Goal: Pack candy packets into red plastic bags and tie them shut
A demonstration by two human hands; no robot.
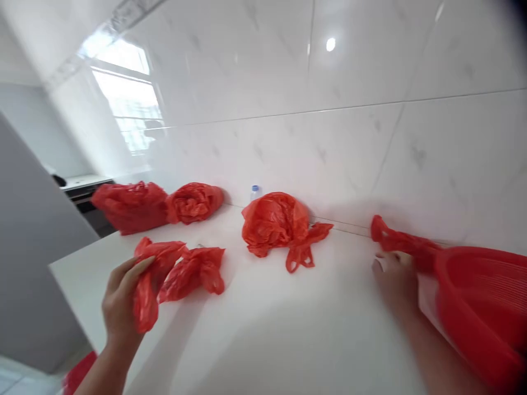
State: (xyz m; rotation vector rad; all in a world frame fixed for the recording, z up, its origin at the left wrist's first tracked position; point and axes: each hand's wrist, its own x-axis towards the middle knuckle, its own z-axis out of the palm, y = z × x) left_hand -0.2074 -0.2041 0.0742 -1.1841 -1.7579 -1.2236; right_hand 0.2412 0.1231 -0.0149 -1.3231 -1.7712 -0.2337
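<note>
My left hand [123, 299] is closed on a crumpled red plastic bag [181, 271] that trails across the white counter [280, 329]. My right hand [395, 277] is blurred by motion; its fingers curl around the handle of a red plastic strainer basket [481, 307] at the right edge. Between the hands, against the wall, sits a filled red bag [274, 222] with loose handles.
Two more red bags [132, 206] [194, 202] lie at the back left of the counter. A small bottle with a blue cap [255, 191] stands behind the middle bag. A glossy white tiled wall [329, 109] rises behind. The counter's left edge drops off near a grey panel [33, 247].
</note>
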